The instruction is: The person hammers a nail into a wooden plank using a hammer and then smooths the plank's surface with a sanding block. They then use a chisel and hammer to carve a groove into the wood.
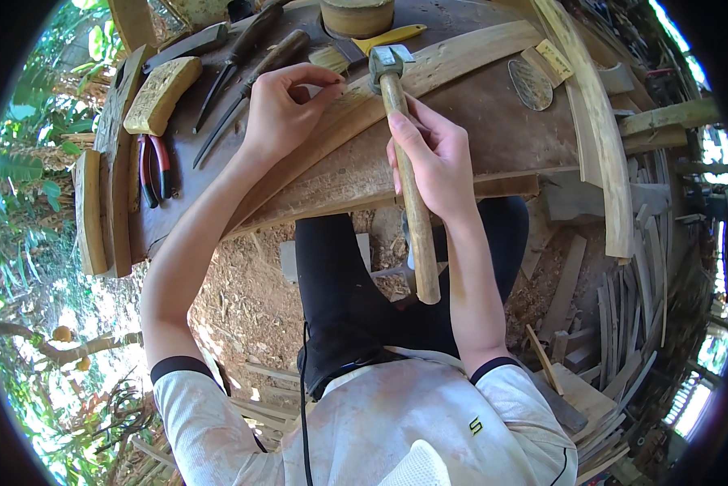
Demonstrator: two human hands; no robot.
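Note:
My right hand [434, 159] grips a hammer [417, 211] by its pale wooden handle. The hammer's metal head [387, 68] is up above the workbench, and the handle slants down over my lap. My left hand [285, 113] is over a long wooden strip [453, 63], thumb and forefinger pinched together. A small dark bit shows at those fingertips, too small to name. Just beyond them lies a brush with a yellow handle [396, 36]. Left of my left hand rest two long dark metal tools, one with a wooden handle [281, 53].
Red-and-black pliers [163, 166] and a wooden block [163, 95] lie at the bench's left. A round wooden piece [357, 18] stands at the back. Toward the right are an oval metal piece [532, 85] and a long pole-like timber [595, 121]. Wood offcuts [566, 283] litter the ground.

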